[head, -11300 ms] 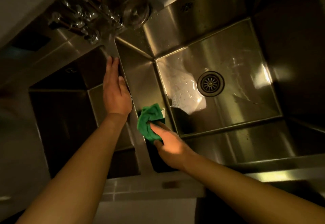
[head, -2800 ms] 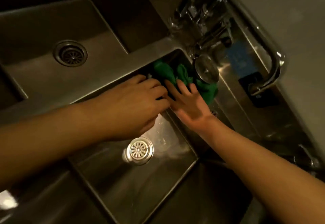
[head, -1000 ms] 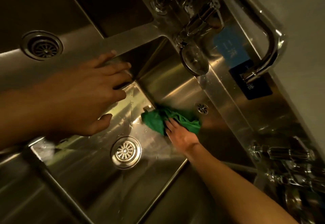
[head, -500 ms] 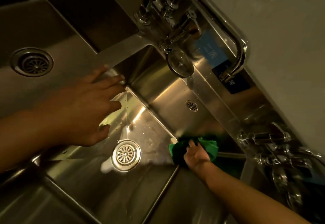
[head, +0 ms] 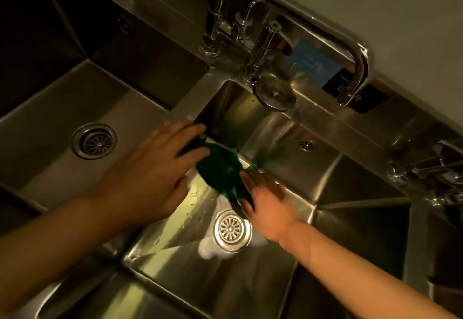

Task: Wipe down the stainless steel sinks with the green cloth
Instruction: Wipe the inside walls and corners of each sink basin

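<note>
The green cloth point(head: 220, 171) lies bunched in the middle stainless steel sink point(head: 200, 281), at its back left corner just above the drain point(head: 231, 229). My right hand point(head: 266, 201) presses on the cloth's right side with its fingers spread. My left hand point(head: 152, 171) rests flat on the divider point(head: 190, 96) between this sink and the left sink point(head: 50, 168); its lower fingers touch the cloth's left edge. Water drops and a white patch of foam show on the middle sink's floor.
A chrome faucet point(head: 265, 50) with a round spray head point(head: 274, 93) hangs over the sink's back corner. A bent pipe point(head: 358, 68) runs along the backsplash. More taps point(head: 431, 168) stand at the right. The left sink has its own drain point(head: 94, 141).
My right hand has swept the cloth from the sink's back right corner across to the back left corner. My left hand has stayed on the divider.
</note>
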Demonstrator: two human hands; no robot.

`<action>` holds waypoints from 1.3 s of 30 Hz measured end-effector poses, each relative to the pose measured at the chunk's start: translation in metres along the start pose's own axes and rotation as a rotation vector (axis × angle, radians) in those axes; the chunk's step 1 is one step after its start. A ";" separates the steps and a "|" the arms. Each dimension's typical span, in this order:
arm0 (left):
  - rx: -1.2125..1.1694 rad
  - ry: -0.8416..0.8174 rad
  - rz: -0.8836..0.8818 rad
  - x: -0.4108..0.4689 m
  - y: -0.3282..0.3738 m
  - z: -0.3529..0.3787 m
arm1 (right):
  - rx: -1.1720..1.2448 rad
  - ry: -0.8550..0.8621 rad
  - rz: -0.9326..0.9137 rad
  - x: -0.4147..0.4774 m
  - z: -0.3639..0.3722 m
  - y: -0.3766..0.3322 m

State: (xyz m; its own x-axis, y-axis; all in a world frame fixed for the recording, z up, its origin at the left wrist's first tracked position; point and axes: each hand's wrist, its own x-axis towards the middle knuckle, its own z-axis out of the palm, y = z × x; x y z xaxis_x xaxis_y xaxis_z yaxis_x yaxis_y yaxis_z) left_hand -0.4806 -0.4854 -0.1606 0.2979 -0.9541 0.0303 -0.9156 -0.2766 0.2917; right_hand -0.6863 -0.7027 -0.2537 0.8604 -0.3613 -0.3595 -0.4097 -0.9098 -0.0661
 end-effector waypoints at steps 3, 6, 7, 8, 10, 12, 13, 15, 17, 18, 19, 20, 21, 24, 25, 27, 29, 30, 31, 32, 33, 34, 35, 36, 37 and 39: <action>-0.028 0.070 -0.159 0.001 0.003 -0.002 | 0.040 0.018 -0.012 0.007 0.020 -0.005; -0.005 0.052 -0.162 0.002 0.006 -0.001 | 0.136 -0.022 0.044 0.020 0.041 0.013; 0.003 0.044 -0.160 0.002 0.007 -0.001 | 0.137 -0.033 0.039 0.026 0.049 0.020; 0.009 0.038 -0.158 0.002 0.007 -0.001 | 0.121 -0.027 0.017 0.034 0.055 0.025; 0.018 0.027 -0.151 0.002 0.006 -0.001 | 0.054 0.009 -0.073 0.052 0.063 0.031; 0.023 0.013 -0.138 0.002 0.006 -0.002 | -0.002 0.016 -0.186 0.071 0.072 0.030; 0.025 0.003 -0.120 0.002 0.007 -0.002 | -0.014 0.010 -0.217 0.080 0.078 0.029; 0.031 -0.025 -0.047 0.003 0.008 -0.003 | -0.007 -0.008 -0.189 0.094 0.092 0.020; 0.003 -0.036 0.024 0.003 0.005 -0.003 | -0.006 0.008 -0.096 0.101 0.110 0.005; -0.033 -0.032 0.038 0.003 0.004 -0.003 | -0.003 0.030 -0.051 0.100 0.118 -0.002; -0.074 -0.022 0.041 0.002 0.003 -0.003 | 0.030 0.067 -0.023 0.099 0.124 -0.008; -0.109 -0.006 0.040 0.002 0.001 -0.003 | 0.083 0.110 -0.010 0.097 0.129 -0.013; -0.131 0.005 0.041 0.003 0.000 -0.002 | 0.138 0.140 0.001 0.095 0.132 -0.017; -0.143 0.007 0.043 0.004 -0.001 -0.001 | 0.257 0.147 0.048 0.092 0.133 -0.035; -0.146 0.006 0.040 0.004 -0.001 -0.001 | 0.294 0.140 0.062 0.091 0.133 -0.046; -0.151 -0.007 0.040 0.005 0.001 -0.002 | 0.399 0.166 0.039 0.082 0.138 -0.071; -0.149 -0.024 0.037 0.004 0.002 -0.004 | 0.470 0.239 -0.057 0.064 0.152 -0.097; -0.145 -0.035 0.035 0.005 0.002 -0.006 | 0.458 0.229 -0.102 0.053 0.159 -0.108; -0.137 -0.048 0.032 0.005 0.003 -0.007 | 0.434 0.197 -0.145 0.043 0.166 -0.118; -0.128 -0.062 0.031 0.005 0.003 -0.008 | 0.417 0.163 -0.189 0.031 0.172 -0.126; -0.121 -0.074 0.031 0.005 0.003 -0.009 | 0.403 0.130 -0.231 0.020 0.177 -0.133; -0.114 -0.083 0.031 0.005 0.003 -0.010 | 0.387 0.101 -0.278 0.007 0.182 -0.140; -0.105 -0.088 0.031 0.005 0.003 -0.011 | 0.366 0.082 -0.337 -0.006 0.187 -0.146; -0.096 -0.093 0.032 0.005 0.003 -0.011 | 0.341 0.069 -0.400 -0.019 0.192 -0.152; -0.087 -0.099 0.036 0.005 0.003 -0.011 | 0.312 0.056 -0.457 -0.032 0.198 -0.157; -0.069 -0.111 0.045 0.005 0.004 -0.012 | 0.256 0.029 -0.521 -0.049 0.206 -0.163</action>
State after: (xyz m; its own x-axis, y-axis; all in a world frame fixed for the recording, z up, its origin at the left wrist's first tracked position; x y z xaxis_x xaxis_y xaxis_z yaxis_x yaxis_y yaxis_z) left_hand -0.4795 -0.4902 -0.1480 0.2216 -0.9733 -0.0602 -0.9057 -0.2283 0.3572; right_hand -0.7239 -0.4952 -0.4171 0.9746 0.1118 -0.1940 0.0123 -0.8919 -0.4521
